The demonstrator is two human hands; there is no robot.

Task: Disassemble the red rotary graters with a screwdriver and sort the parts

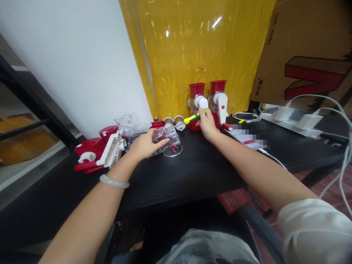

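My left hand (147, 143) is closed around a clear plastic grater housing (173, 136), which lies tilted on the black table. Inside its round, wide end a small red part shows. A green and yellow screwdriver (194, 117) is gripped by its handle in my right hand (206, 124). Its shaft points left toward the clear housing; whether the tip touches a screw is too small to tell. Behind the housing sit two metal grater drums (179, 123) and a red part (156, 124). Two assembled red and white rotary graters (219, 101) stand upright behind my right hand.
Red and white grater parts (92, 150) with white crank arms (110, 148) lie on the left of the black table (176, 179). A tablet or phone (244, 136) and a white power strip (291, 123) with cables are on the right. Yellow plastic sheeting (203, 44) hangs behind.
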